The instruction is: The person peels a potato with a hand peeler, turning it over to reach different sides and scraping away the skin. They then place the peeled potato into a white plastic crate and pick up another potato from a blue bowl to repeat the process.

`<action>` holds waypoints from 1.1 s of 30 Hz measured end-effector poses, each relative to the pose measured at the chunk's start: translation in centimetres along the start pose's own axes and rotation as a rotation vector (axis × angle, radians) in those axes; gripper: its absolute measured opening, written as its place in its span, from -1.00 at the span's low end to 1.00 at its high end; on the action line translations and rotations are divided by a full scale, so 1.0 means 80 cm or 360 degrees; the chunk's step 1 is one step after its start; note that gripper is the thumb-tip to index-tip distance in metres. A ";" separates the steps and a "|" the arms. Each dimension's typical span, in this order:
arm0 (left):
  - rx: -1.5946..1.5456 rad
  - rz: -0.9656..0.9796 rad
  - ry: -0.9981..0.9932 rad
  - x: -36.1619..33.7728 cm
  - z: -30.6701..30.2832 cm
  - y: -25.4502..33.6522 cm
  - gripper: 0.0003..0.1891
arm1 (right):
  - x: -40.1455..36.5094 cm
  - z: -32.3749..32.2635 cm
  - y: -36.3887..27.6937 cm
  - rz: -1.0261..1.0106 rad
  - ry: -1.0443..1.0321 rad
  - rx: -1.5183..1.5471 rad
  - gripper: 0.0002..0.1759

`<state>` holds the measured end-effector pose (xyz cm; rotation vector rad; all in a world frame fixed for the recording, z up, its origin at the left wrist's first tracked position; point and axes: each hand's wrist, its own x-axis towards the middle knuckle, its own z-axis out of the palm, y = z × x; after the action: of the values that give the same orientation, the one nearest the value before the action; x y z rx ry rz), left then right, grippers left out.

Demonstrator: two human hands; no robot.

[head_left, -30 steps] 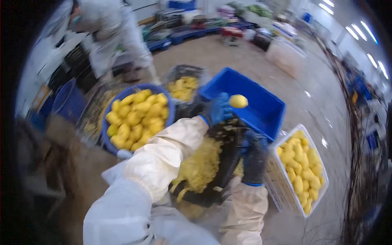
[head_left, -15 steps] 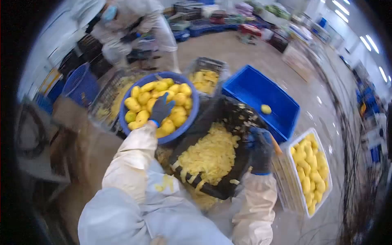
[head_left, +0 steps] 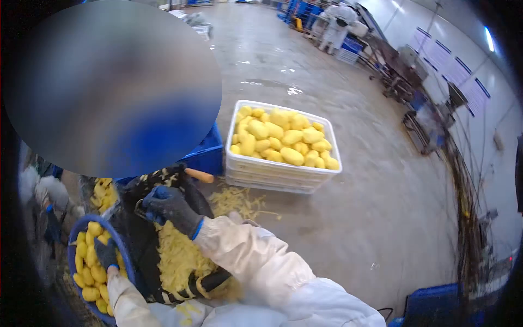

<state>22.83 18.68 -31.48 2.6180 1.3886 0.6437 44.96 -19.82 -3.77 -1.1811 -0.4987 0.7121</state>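
My left hand (head_left: 105, 252), in a dark glove, rests on yellow potatoes (head_left: 90, 256) in a round blue-purple tub (head_left: 74, 236) at lower left. Its fingers look stretched out over them. My right hand (head_left: 171, 210), gloved in dark grey and blue, is closed above a black sheet-like surface (head_left: 136, 240). A thin metal loop, apparently part of a peeler (head_left: 140, 209), sticks out on its left side; the rest is hidden in the fist. Below that hand lies a heap of pale yellow peelings (head_left: 180, 259). An orange-brown handle-like piece (head_left: 199, 175) sits on the black surface's far edge.
A white crate (head_left: 283, 182) full of peeled potatoes stands on the wet floor ahead. Beside it are a partly hidden blue bin (head_left: 210, 155) and loose peelings (head_left: 239, 203). Another person's gloved hand (head_left: 53, 226) is at far left. A blurred oval covers the upper left.
The view has swung to the right, so the white crate now sits near the middle. My right hand has come away from the orange-brown piece, nearer the peelings. My left hand stays at the tub.
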 end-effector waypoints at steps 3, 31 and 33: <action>-0.0089 -0.0196 -0.0214 0.013 -0.032 0.006 -0.31 | 0.003 -0.003 -0.005 0.0052 -0.0024 0.0154 -0.82; -0.4007 -0.1062 -0.1287 -0.148 -0.306 0.217 -0.58 | -0.002 0.149 0.068 0.0158 -0.0400 -0.0127 -0.91; -0.3877 -0.0949 -0.1370 -0.151 -0.308 0.211 -0.54 | 0.040 0.104 0.096 -0.0105 -0.0220 -0.0255 -0.92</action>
<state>19.54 -3.30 -8.16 0.2573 0.1876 0.3542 39.57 -10.47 -8.46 -1.2637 -0.7184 0.7101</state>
